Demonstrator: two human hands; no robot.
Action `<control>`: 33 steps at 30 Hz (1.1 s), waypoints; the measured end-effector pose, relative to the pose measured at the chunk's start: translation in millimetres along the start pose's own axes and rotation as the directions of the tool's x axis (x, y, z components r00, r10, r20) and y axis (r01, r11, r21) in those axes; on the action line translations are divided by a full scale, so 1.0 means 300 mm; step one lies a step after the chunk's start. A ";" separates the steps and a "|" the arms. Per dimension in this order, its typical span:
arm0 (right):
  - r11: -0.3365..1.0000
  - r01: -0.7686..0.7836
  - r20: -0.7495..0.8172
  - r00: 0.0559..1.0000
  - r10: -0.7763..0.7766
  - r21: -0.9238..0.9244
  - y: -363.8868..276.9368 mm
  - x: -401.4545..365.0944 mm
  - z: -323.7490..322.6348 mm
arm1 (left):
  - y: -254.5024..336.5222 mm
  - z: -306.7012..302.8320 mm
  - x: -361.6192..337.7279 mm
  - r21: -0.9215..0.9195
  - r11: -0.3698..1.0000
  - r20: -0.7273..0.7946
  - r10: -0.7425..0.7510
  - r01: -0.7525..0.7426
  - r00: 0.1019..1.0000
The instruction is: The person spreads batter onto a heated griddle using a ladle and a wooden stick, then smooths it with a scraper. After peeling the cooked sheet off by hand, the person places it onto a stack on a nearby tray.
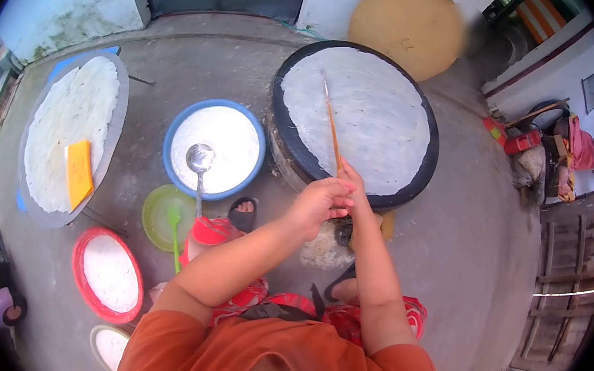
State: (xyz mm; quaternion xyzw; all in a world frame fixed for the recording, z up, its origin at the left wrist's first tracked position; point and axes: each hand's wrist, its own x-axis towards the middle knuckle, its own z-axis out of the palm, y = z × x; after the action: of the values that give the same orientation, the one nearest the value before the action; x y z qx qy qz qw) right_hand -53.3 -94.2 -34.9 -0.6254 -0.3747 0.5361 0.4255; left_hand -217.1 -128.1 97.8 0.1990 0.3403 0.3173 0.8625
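A wide white sheet (368, 114) covers most of a round black griddle (423, 175). My right hand (354, 182) is closed round the lower end of a long thin wooden stick (334, 128), whose far tip lies over the white sheet. Just left of it, my left hand (322, 202) is close to my right wrist, its fingers curled; whether anything is between them is too small to tell. Left of the griddle, a metal ladle (200, 159) rests in a blue basin (260, 155) of white batter.
At the left, another white sheet (67, 120) lies on an oval board, with a yellow piece (79, 173) on it. A green basin (154, 216) and a red basin (79, 272) stand nearer me. A round tan disc (406, 28) leans behind the griddle.
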 end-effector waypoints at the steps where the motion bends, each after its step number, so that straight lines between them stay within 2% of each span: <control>1: 1.000 -0.001 0.006 1.000 0.001 0.005 0.045 0.044 -0.009 | -0.001 0.000 0.000 0.002 1.000 0.002 -0.005 0.005 1.000; 3: 0.927 -0.122 -0.018 0.992 0.123 -0.356 0.106 0.136 -0.027 | 0.001 -0.003 0.000 0.006 1.000 -0.001 -0.009 0.009 1.000; 4: 0.927 -0.122 -0.016 0.992 0.125 -0.356 0.041 0.107 0.003 | 0.002 -0.001 0.001 0.006 1.000 -0.011 0.002 -0.002 1.000; 5: 0.771 -0.106 -0.080 0.994 0.071 -0.628 -0.022 0.065 0.025 | -0.001 0.001 0.001 0.005 1.000 -0.021 0.011 -0.011 1.000; 6: 0.540 -0.108 -0.127 0.992 0.001 -0.835 -0.094 0.016 0.052 | -0.001 0.000 -0.002 0.007 1.000 -0.022 0.004 -0.004 1.000; 7: 0.543 -0.114 -0.133 0.991 0.004 -0.832 -0.141 -0.011 0.063 | 0.003 -0.001 -0.004 0.003 1.000 -0.015 0.001 -0.001 1.000; 9: 0.144 -0.134 -0.159 0.971 -0.180 -0.980 -0.204 -0.035 0.077 | 0.010 -0.005 -0.005 -0.003 1.000 -0.009 -0.002 0.002 1.000; 13: 0.142 -0.091 -0.126 0.955 -0.267 -0.986 -0.168 -0.010 0.063 | 0.013 -0.013 -0.008 -0.011 1.000 -0.008 0.013 -0.013 1.000; 14: 0.442 -0.070 -0.132 0.985 -0.113 -0.894 -0.111 0.017 0.046 | 0.016 -0.013 -0.010 -0.009 1.000 -0.011 0.012 -0.012 1.000; 15: 0.695 -0.087 -0.085 0.996 0.038 -0.713 -0.074 0.030 0.034 | 0.020 -0.012 -0.010 -0.012 1.000 -0.008 0.017 -0.017 1.000; 16: 0.692 -0.083 -0.081 0.996 0.035 -0.717 -0.055 0.012 0.029 | 0.022 -0.012 -0.012 -0.010 1.000 -0.006 0.015 -0.015 1.000; 17: 0.866 -0.039 -0.065 0.998 0.008 -0.498 -0.027 -0.018 0.025 | 0.023 -0.013 -0.014 -0.008 1.000 -0.004 0.011 -0.011 1.000; 18: 0.971 0.008 -0.057 0.998 -0.022 -0.238 -0.004 -0.042 0.018 | 0.025 -0.014 -0.017 -0.010 1.000 -0.003 0.013 -0.013 1.000; 19: 0.971 0.008 -0.058 0.998 -0.022 -0.240 0.031 -0.044 0.001 | 0.027 -0.013 -0.019 -0.006 1.000 0.003 0.011 -0.011 1.000; 21: 0.899 0.265 -0.174 0.924 -0.340 -0.350 0.080 -0.059 -0.033 | 0.018 -0.013 -0.019 -0.007 1.000 0.015 0.002 -0.002 1.000; 22: 0.900 0.258 -0.182 0.924 -0.336 -0.353 0.096 -0.087 -0.035 | 0.013 -0.015 -0.018 -0.002 1.000 0.018 0.005 -0.005 1.000; 24: 0.774 0.469 -0.010 0.853 -0.522 -0.425 0.087 -0.128 -0.019 | 0.015 -0.011 -0.015 0.008 1.000 0.027 0.014 -0.014 1.000; 25: 0.773 0.469 -0.011 0.852 -0.523 -0.427 0.031 -0.162 -0.015 | 0.013 -0.010 -0.018 0.004 1.000 0.028 0.009 -0.009 1.000; 26: 0.976 0.162 -0.071 0.982 -0.173 -0.143 -0.049 -0.203 -0.010 | 0.013 -0.011 -0.020 0.001 1.000 0.027 0.004 -0.004 1.000; 27: 0.968 -0.197 -0.017 0.979 0.202 0.155 -0.094 -0.219 -0.013 | 0.012 -0.012 -0.019 0.001 1.000 0.028 0.005 -0.005 1.000; 28: 0.968 -0.196 -0.018 0.979 0.201 0.155 -0.096 -0.203 -0.024 | 0.010 -0.012 -0.018 0.006 1.000 0.035 -0.001 0.000 0.999; 30: 0.954 -0.038 -0.107 0.992 0.073 0.298 -0.090 -0.153 -0.049 | 0.005 -0.014 -0.013 0.011 1.000 0.042 -0.005 0.005 0.999; 33: 0.953 -0.084 -0.089 0.989 0.115 0.291 -0.105 -0.081 -0.077 | -0.003 -0.012 -0.008 0.017 1.000 0.039 0.018 -0.019 0.999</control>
State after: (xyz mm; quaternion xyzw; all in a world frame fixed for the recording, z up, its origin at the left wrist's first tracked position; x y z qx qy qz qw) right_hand -34.2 -108.5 4.6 -0.6024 -0.2383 0.5720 0.5031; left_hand -220.5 -130.0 95.9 0.2157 0.3245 0.3185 0.8642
